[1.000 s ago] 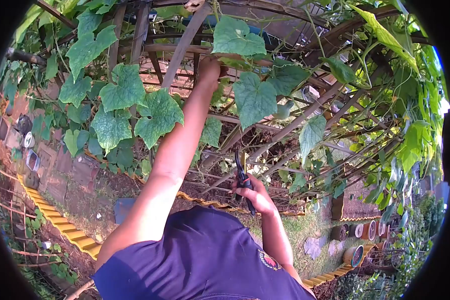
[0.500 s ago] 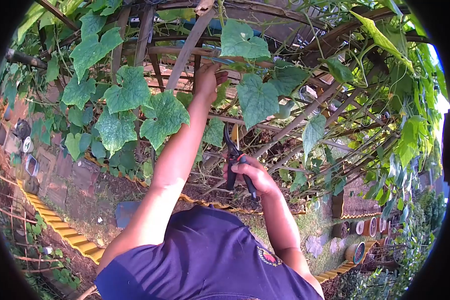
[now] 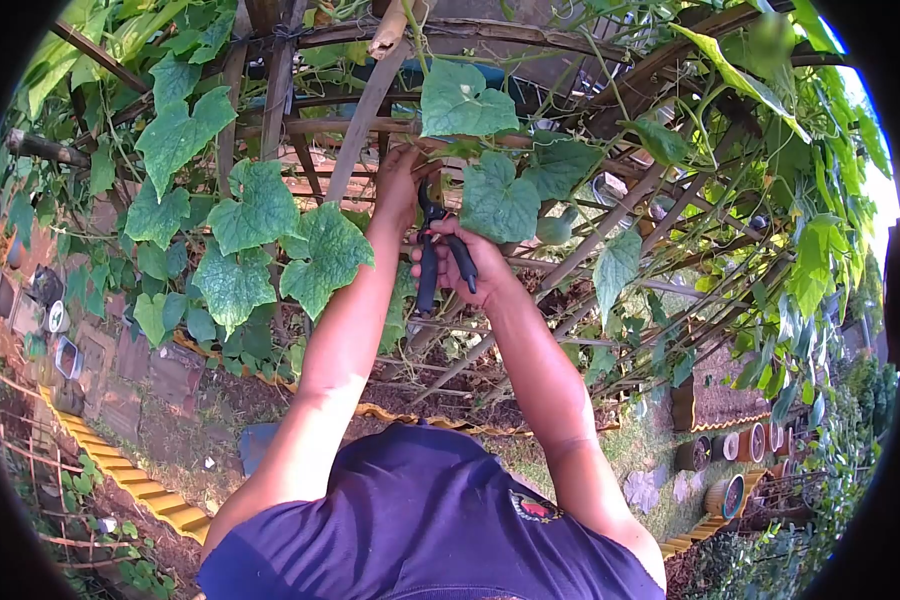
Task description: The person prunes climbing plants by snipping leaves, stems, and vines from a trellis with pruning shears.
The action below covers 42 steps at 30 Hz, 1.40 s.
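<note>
My right hand (image 3: 475, 262) is wrapped around the dark handles of the pruning shears (image 3: 429, 265). Their blades point up, close beside my left hand (image 3: 398, 185). That hand is raised to the trellis at a wooden slat (image 3: 362, 125), its fingers curled in at the top; what they hold is too small and shaded to make out. A broad green vine leaf (image 3: 499, 197) hangs just right of the blades, and another leaf (image 3: 467, 102) is above. A pale green round fruit (image 3: 555, 229) hangs farther right, partly behind leaves.
Crossing wooden poles (image 3: 605, 235) and tangled vines surround both hands. Large leaves (image 3: 327, 258) hang left of my left forearm. Yellow corrugated edging (image 3: 135, 478) borders the ground beds below, and several pots (image 3: 752, 442) stand at the lower right.
My right hand has lifted the shears up and to the left, bringing the blades beside my left hand. My left hand has shifted slightly down and left, its fingers more curled.
</note>
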### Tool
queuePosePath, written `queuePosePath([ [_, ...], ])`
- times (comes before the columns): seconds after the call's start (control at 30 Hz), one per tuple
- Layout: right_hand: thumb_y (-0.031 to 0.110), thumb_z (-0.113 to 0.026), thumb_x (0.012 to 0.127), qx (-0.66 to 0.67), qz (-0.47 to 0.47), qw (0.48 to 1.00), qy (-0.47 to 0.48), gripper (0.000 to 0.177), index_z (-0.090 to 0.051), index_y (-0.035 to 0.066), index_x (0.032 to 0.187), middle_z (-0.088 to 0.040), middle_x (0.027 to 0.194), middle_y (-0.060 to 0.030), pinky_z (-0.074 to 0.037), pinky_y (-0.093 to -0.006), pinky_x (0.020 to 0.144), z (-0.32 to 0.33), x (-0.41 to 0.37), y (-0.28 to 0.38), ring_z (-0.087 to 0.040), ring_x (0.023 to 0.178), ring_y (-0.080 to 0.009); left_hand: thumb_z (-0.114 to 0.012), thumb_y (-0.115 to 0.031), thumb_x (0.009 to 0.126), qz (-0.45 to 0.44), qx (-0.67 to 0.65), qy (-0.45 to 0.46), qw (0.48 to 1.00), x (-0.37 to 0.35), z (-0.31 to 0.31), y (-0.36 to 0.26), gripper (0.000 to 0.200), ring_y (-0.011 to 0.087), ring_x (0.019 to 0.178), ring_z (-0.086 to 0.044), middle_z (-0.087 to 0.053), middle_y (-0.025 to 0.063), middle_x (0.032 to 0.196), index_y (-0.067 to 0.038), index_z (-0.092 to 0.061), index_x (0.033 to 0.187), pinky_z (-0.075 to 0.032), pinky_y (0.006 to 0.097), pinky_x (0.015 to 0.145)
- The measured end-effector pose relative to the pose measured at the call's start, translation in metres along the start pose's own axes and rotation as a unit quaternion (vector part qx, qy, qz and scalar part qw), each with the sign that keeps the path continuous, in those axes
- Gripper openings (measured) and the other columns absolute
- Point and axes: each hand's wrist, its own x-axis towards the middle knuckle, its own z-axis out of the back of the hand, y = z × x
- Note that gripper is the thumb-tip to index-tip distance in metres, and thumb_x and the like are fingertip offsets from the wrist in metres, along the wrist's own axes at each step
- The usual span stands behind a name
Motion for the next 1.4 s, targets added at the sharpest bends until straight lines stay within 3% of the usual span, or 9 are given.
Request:
queuePosePath([
  [0.07,0.041,-0.061,0.092,-0.027,-0.014,0.999,-0.029,0.038,-0.062,0.007,0.109,-0.072,0.092,-0.0112,-0.06,-0.0437,0.074,0.0,0.012,0.008,-0.072,0.078,-0.0263,-0.056,-0.017,0.101,-0.015,0.022,0.011,1.0,0.007,0.006,0.004,0.021,0.0304,0.1,-0.07,-0.062,0.0109,0.104,-0.006,-0.05,0.118,-0.056,0.0377,0.088],
  [0.17,0.042,-0.063,0.09,-0.048,-0.003,0.998,-0.037,0.036,-0.063,0.007,0.101,-0.073,0.087,-0.0104,-0.061,-0.0397,0.067,-0.001,0.019,0.018,-0.073,0.072,-0.0247,-0.056,-0.016,0.101,-0.035,0.017,0.016,0.999,0.023,0.022,0.022,0.019,0.0298,0.094,-0.072,-0.062,0.0111,0.098,-0.005,-0.049,0.115,-0.058,0.0369,0.082],
  [0.37,0.043,-0.068,0.086,-0.097,0.005,0.994,-0.049,0.037,-0.063,0.007,0.097,-0.073,0.084,-0.0103,-0.061,-0.037,0.059,-0.004,0.024,0.028,-0.073,0.068,-0.0237,-0.055,-0.016,0.102,-0.031,0.048,0.008,0.998,0.016,0.015,0.014,0.017,0.029,0.088,-0.073,-0.062,0.0102,0.094,-0.005,-0.048,0.113,-0.059,0.0353,0.069],
  [0.47,0.04,-0.069,0.086,-0.089,0.017,0.993,-0.078,0.034,-0.062,0.008,0.096,-0.073,0.083,-0.0099,-0.06,-0.0343,0.06,-0.01,0.025,0.029,-0.072,0.066,-0.0228,-0.058,-0.016,0.101,-0.042,0.031,-0.002,0.999,0.014,0.013,0.013,0.02,0.0226,0.082,-0.073,-0.066,0.0113,0.091,-0.001,-0.054,0.114,-0.058,0.0303,0.065],
  [0.77,0.037,-0.068,0.085,-0.067,0.082,0.992,-0.063,0.034,-0.058,0.007,0.098,-0.065,0.074,-0.0071,-0.055,-0.0302,0.054,-0.006,0.043,0.02,-0.064,0.056,-0.0191,-0.054,-0.018,0.103,-0.023,0.057,0.017,0.998,0.012,0.011,0.009,0.018,0.0261,0.089,-0.073,-0.064,0.0119,0.095,-0.006,-0.048,0.115,-0.059,0.0346,0.069],
  [1.07,0.037,-0.067,0.086,-0.076,0.066,0.99,-0.095,0.038,-0.06,0.005,0.105,-0.066,0.075,-0.008,-0.056,-0.0317,0.056,0.0,0.033,0.006,-0.065,0.059,-0.0201,-0.052,-0.019,0.101,-0.016,0.114,0.002,0.993,0.021,0.019,0.013,0.019,0.0239,0.087,-0.073,-0.067,0.0123,0.099,-0.007,-0.048,0.115,-0.058,0.0337,0.069],
  [1.17,0.036,-0.068,0.087,-0.075,0.07,0.99,-0.096,0.038,-0.06,0.004,0.106,-0.069,0.08,-0.01,-0.058,-0.034,0.059,0.004,0.016,0.006,-0.069,0.064,-0.0222,-0.058,-0.017,0.096,-0.017,0.091,-0.028,0.995,0.012,0.003,0.003,0.016,0.0181,0.075,-0.07,-0.062,0.0062,0.084,-0.003,-0.053,0.103,-0.055,0.0314,0.059],
  [1.27,0.034,-0.066,0.089,-0.091,0.043,0.988,-0.119,0.036,-0.06,0.004,0.108,-0.071,0.085,-0.0123,-0.06,-0.0357,0.062,0.012,0.01,0.013,-0.072,0.07,-0.0243,-0.059,-0.018,0.096,-0.025,0.191,-0.024,0.981,0.017,-0.005,0.002,0.016,0.0161,0.081,-0.071,-0.062,0.0057,0.083,-0.003,-0.054,0.1,-0.054,0.0312,0.057],
  [1.4,0.029,-0.064,0.092,-0.11,0.043,0.985,-0.127,0.032,-0.06,0.003,0.109,-0.072,0.089,-0.0141,-0.061,-0.0377,0.064,0.009,0.006,0.019,-0.073,0.073,-0.0265,-0.062,-0.018,0.093,-0.083,0.27,-0.056,0.958,0.025,0.001,0.017,0.019,0.016,0.071,-0.063,-0.061,0.0068,0.081,0.0,-0.058,0.097,-0.051,0.0324,0.059],
])
